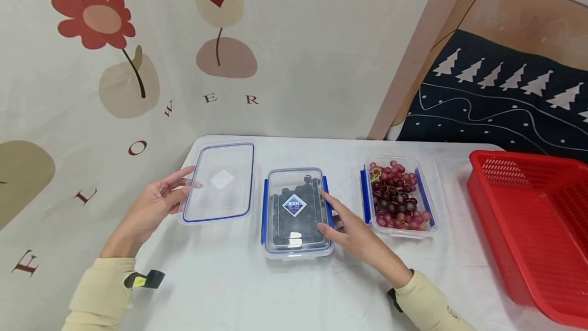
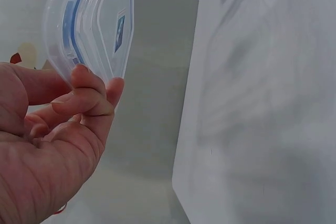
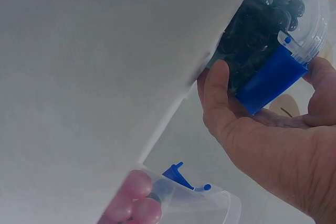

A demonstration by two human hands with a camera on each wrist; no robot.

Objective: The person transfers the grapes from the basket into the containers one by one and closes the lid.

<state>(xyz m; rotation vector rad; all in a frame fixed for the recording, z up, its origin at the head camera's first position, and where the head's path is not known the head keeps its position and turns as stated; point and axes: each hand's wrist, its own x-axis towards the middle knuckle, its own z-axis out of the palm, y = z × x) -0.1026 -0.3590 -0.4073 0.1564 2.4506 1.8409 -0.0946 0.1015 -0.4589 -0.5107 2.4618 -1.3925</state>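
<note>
My left hand (image 1: 158, 198) pinches the left edge of a clear lid (image 1: 220, 183) with a blue seal and a pale diamond label. In the left wrist view, the fingers and thumb hold the lid (image 2: 100, 19) at its corner, tilted. My right hand (image 1: 353, 231) grips the right side of a clear food container (image 1: 294, 239) of dark grapes, covered by a lid with a BXH label. The right wrist view shows that hand (image 3: 262, 145) around the container's blue clip (image 3: 273, 82), thumb near the lid rim and fingers low on the side.
A second clear container (image 1: 429, 231) with red and dark grapes and blue side clips, without a lid, stands right of my right hand. At the far right is a red plastic basket (image 1: 510, 269). The white tablecloth (image 1: 220, 280) lies beneath; a printed curtain (image 1: 312, 65) hangs behind.
</note>
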